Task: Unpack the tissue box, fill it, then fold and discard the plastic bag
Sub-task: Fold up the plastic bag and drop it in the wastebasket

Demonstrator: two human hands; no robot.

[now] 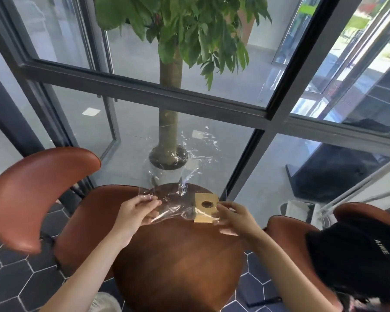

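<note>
A clear plastic bag (173, 206) stretches above the far part of the round wooden table (180, 262). A flat tan cardboard tissue box (205, 207) with a round hole sits at the bag's right end; I cannot tell whether it is inside the bag or partly out. My left hand (138, 210) pinches the bag's left edge. My right hand (231, 216) holds the tissue box's right side with thumb and fingers. More crinkled clear plastic (196, 149) rises behind, toward the window.
A brown leather chair (38, 194) stands at the left, another at the right with a black garment (356, 260) draped on it. A potted tree (169, 122) and glass window frames stand behind the table. The floor has dark hexagonal tiles.
</note>
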